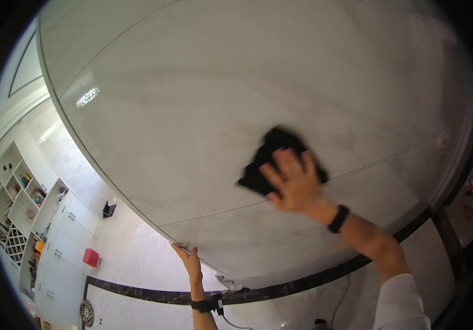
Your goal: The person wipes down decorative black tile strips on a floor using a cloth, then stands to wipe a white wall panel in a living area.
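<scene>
A black cloth (257, 169) lies flat against a glossy, light marble-look tiled wall (187, 123). My right hand (296, 181) presses on it with the fingers spread; hand and cloth are blurred. Lower down, my left hand (190, 262) touches the wall's outer edge, its thumb on the tiled face. How the fingers sit behind that edge is hidden. Each wrist wears a black band, and a cable runs from the left one.
Beyond the edge at left stand white cabinets (69, 235) with open shelves (24, 206). A pink stool (91, 257) and a small black object (109, 209) are on the floor. A dark marble strip (149, 295) crosses the floor below.
</scene>
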Available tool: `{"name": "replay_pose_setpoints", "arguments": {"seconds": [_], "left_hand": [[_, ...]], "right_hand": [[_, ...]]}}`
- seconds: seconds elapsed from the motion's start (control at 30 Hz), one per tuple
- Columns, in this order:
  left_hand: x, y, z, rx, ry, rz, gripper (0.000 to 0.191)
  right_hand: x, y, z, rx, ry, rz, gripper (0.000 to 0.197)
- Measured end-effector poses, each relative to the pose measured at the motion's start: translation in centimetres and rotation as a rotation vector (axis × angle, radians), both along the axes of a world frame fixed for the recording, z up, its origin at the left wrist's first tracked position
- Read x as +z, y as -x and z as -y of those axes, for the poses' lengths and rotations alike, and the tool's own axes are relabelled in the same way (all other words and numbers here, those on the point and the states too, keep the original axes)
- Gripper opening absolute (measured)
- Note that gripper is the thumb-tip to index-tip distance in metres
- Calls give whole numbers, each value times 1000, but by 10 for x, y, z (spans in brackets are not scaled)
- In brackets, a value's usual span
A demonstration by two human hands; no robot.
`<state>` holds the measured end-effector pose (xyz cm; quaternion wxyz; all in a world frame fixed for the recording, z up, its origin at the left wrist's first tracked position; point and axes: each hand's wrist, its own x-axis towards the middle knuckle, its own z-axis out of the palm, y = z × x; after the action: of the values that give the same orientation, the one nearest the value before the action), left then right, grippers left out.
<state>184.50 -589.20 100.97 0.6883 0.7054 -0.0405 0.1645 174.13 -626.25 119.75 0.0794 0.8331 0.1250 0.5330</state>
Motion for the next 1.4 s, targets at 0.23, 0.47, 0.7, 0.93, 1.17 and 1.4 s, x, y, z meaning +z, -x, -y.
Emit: {"name": "replay_pose_setpoints", "arguments": {"seconds": [0.23,0.47,0.7,0.93,1.17,1.4], "left_hand": [[9,0,25,184,79,49,92],[-7,-5,20,152,8,130,96],[-25,5,13,128,-168,308,77],[-98,-14,25,220,-237,299,71],[-187,-32,43,377,-302,442,78],[-236,-54,69,579,-272,286,88]], "right_hand": [[-60,83,213,-232,-342,313,64],[-115,73,255,-365,-912,553,59],[-81,-7,30,-356,-496,484,64],[-77,-96,-223,30,-115,154,68],[-121,-139,-301,226,98,240,67],[-128,-115,-163,414,280,206,64]]}}
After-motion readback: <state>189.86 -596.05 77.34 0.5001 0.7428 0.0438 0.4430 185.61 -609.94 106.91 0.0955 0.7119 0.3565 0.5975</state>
